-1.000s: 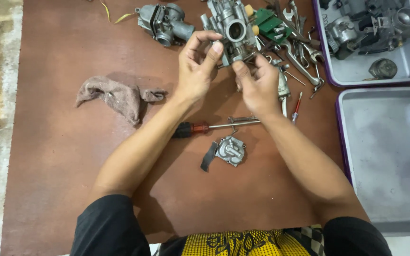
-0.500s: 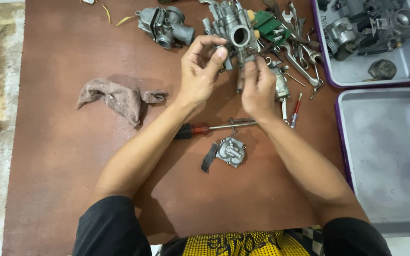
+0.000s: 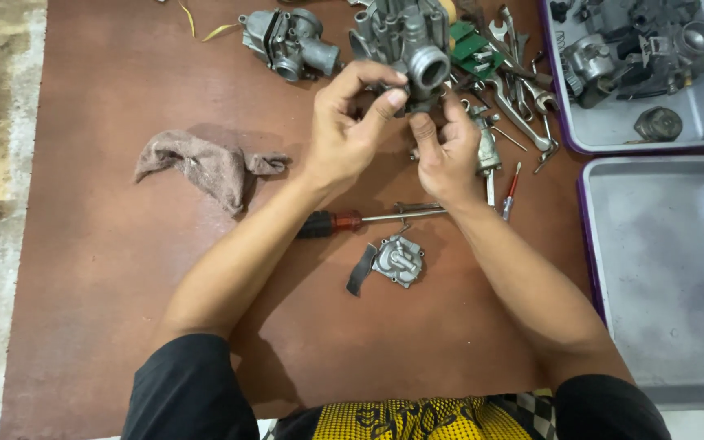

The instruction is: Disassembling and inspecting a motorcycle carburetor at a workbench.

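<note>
The carburettor body [image 3: 405,45] is held up above the far side of the brown table [image 3: 107,269], pinched by the left hand [image 3: 348,130] at its round throat and propped from below by the right hand [image 3: 448,155], apparently so its underside can be worked on. A screwdriver [image 3: 368,218] and a small cover [image 3: 397,261] are kept just beside the wrists. What the right fingertips grip is hidden behind the body.

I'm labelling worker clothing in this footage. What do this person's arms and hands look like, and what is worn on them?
Both the left hand and right hand are bare, without gloves, rings or a watch. The forearms are uncovered. Short black sleeves end around the elbows.
</note>
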